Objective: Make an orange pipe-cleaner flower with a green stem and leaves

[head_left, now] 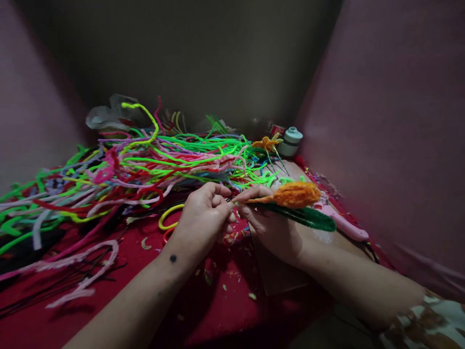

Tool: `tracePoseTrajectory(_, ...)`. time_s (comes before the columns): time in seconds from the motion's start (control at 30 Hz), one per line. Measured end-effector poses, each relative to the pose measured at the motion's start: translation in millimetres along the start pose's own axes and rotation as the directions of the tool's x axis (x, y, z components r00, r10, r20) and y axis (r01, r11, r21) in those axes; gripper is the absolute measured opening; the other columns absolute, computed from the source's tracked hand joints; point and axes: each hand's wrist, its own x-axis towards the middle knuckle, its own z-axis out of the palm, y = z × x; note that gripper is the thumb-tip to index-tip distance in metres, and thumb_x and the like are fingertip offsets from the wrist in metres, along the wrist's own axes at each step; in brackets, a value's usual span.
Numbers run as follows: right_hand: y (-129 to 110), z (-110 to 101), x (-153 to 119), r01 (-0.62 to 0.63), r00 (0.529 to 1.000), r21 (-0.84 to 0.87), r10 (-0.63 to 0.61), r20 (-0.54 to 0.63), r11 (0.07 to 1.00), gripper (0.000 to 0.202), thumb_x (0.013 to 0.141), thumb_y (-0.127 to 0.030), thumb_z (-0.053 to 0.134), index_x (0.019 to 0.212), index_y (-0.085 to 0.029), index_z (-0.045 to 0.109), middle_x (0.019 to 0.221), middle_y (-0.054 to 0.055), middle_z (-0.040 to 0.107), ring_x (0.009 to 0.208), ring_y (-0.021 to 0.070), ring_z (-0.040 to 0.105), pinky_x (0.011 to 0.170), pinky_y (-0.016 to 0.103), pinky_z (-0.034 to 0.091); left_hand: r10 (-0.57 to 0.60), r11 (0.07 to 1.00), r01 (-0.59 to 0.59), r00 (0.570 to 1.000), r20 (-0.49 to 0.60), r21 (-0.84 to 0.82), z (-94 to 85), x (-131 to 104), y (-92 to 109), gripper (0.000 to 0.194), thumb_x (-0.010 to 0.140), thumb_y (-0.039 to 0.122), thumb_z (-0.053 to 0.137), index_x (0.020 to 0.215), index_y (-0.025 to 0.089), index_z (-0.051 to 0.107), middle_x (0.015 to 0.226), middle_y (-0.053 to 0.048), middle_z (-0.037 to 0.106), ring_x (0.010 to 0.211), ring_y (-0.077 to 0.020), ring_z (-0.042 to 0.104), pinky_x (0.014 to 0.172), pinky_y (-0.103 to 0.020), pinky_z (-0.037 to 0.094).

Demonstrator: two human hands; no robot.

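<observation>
In my right hand (271,230) is a pipe-cleaner flower, pinched by its thin stem between thumb and fingers. Its fuzzy orange head (298,195) points right, and a dark green pipe-cleaner leaf (312,218) lies just below it. The stem runs left to the fingertips of my left hand (209,211), which is closed in a pinch. A small dark, shiny bit shows between those fingertips, too small to name. Scissors with yellow and orange handles (165,218) lie beside my left hand, partly hidden behind it.
A big heap of coloured pipe cleaners (174,165) spreads over the red-covered table (225,310). At the back right stand finished orange and yellow flowers (269,144) and a pale lidded bottle (291,141). A pink tool, perhaps a glue gun (348,223), lies right on brown board (279,278). Scraps litter the cloth.
</observation>
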Motion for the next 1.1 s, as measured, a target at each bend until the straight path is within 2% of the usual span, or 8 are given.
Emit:
tracePoseTrajectory(0.17,-3.4,-0.7,2.4,-0.150,0.988,0.167,0.156,-0.020,0.974,0.003,0.084,-0.022,0.056,0.085,-0.020,0.056,0.080,0.001,0.058,0.073,0.0144,0.058,0.069,0.030,0.047,-0.120,0.984,0.132,0.988,0.096,-0.122,-2.6,0.3,4.8,0.018,0.073,0.019,0.059,0.088,0.015,0.051,0.047,0.004,0.058,0.034,-0.0121,0.052,0.026,-0.016,0.032)
tracePoseTrajectory(0.27,-5.9,0.1,7.3,-0.263,0.957,0.343,0.290,-0.027,0.902,0.006,0.080,-0.023,0.061,0.081,-0.019,0.058,0.072,0.000,0.058,0.063,0.0131,0.056,0.062,0.029,0.046,-0.117,0.984,0.131,0.985,0.125,-0.118,-2.9,1.0,4.4,0.010,0.076,0.023,0.059,0.078,0.014,0.054,0.047,0.002,0.058,0.032,-0.0113,0.052,0.024,-0.015,0.030)
tracePoseTrajectory(0.37,-6.2,1.1,13.0,-0.325,0.927,0.480,0.375,-0.009,0.815,0.008,0.076,-0.023,0.065,0.076,-0.017,0.059,0.066,-0.001,0.057,0.058,0.0129,0.054,0.060,0.029,0.044,-0.115,0.990,0.125,0.984,0.137,-0.063,-1.9,0.8,4.1,0.019,0.079,0.026,0.058,0.065,0.013,0.054,0.048,0.001,0.059,0.028,-0.0073,0.046,0.024,-0.015,0.028)
tracePoseTrajectory(0.6,-2.2,0.8,16.9,-0.366,0.913,0.531,0.405,0.048,0.764,0.009,0.075,-0.023,0.066,0.075,-0.017,0.059,0.064,-0.002,0.057,0.062,0.0114,0.054,0.066,0.027,0.043,-0.053,0.998,0.052,0.998,0.029,0.048,2.0,-2.8,6.1,0.020,0.080,0.025,0.055,0.064,0.014,0.057,0.044,0.003,0.058,0.025,-0.0047,0.041,0.028,-0.014,0.028)
tracePoseTrajectory(0.77,-7.2,0.4,17.0,-0.357,0.914,0.544,0.404,0.036,0.759,0.017,0.068,-0.018,0.068,0.077,-0.019,0.053,0.072,-0.002,0.060,0.066,0.0113,0.056,0.067,0.026,0.045,-0.044,0.998,0.042,0.998,0.046,0.052,3.7,-2.9,4.1,0.019,0.079,0.025,0.055,0.063,0.015,0.058,0.046,0.001,0.060,0.027,-0.0059,0.042,0.031,-0.016,0.028)
tracePoseTrajectory(0.9,-10.3,-0.9,17.8,-0.361,0.916,0.445,0.402,0.004,0.819,0.016,0.070,-0.017,0.066,0.079,-0.019,0.053,0.070,-0.003,0.057,0.063,0.0108,0.054,0.065,0.026,0.044,-0.087,0.993,0.078,0.990,0.108,0.089,1.2,-1.4,5.8,0.020,0.079,0.027,0.054,0.064,0.015,0.058,0.041,0.002,0.055,0.029,-0.0077,0.044,0.032,-0.016,0.027)
tracePoseTrajectory(1.0,-11.4,-1.1,18.1,-0.368,0.914,0.459,0.405,0.019,0.809,0.016,0.070,-0.017,0.067,0.080,-0.018,0.054,0.070,-0.003,0.056,0.063,0.0101,0.052,0.062,0.025,0.042,-0.018,0.997,0.013,0.998,0.061,0.081,-3.1,-0.5,8.3,0.012,0.076,0.028,0.058,0.076,0.015,0.060,0.041,0.005,0.052,0.029,-0.0063,0.038,0.033,-0.016,0.025)
tracePoseTrajectory(1.1,-11.0,-0.3,17.4,-0.425,0.898,0.514,0.419,0.134,0.745,0.016,0.070,-0.019,0.067,0.083,-0.017,0.056,0.064,-0.004,0.052,0.054,0.0086,0.046,0.052,0.023,0.038,0.082,0.996,-0.082,0.997,0.012,0.038,-6.5,-0.1,8.8,0.016,0.073,0.029,0.063,0.077,0.014,0.061,0.045,0.006,0.049,0.034,-0.0041,0.033,0.035,-0.016,0.023)
